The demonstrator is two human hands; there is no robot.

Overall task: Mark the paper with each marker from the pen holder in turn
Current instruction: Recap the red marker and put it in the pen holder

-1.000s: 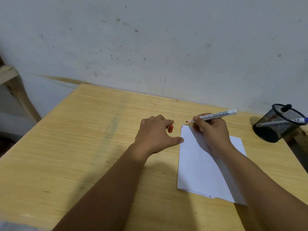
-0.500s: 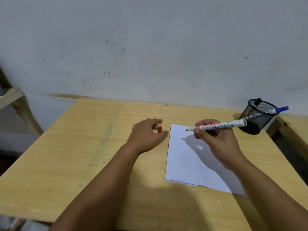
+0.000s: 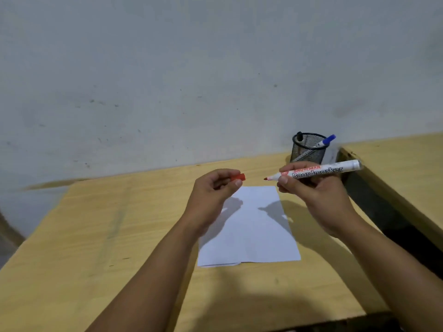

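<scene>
A white sheet of paper (image 3: 249, 233) lies on the wooden table (image 3: 96, 236). Above its far edge my right hand (image 3: 314, 190) holds an uncapped red board marker (image 3: 318, 171), lying level with its tip pointing left. My left hand (image 3: 213, 190) pinches the red cap (image 3: 238, 177), whose open end faces the tip a short gap away. Behind my right hand a black mesh pen holder (image 3: 308, 149) stands against the wall, with a blue-capped marker (image 3: 326, 141) and a black-capped marker (image 3: 299, 135) in it. I see no mark on the paper.
A second wooden table (image 3: 395, 168) stands to the right, with a dark gap between the two. A grey wall (image 3: 191, 80) runs right behind the table's far edge.
Both hands have lifted off the table and paper. The marker has come up from the paper's top edge, and the cap and tip now face each other in the air. The camera has swung right.
</scene>
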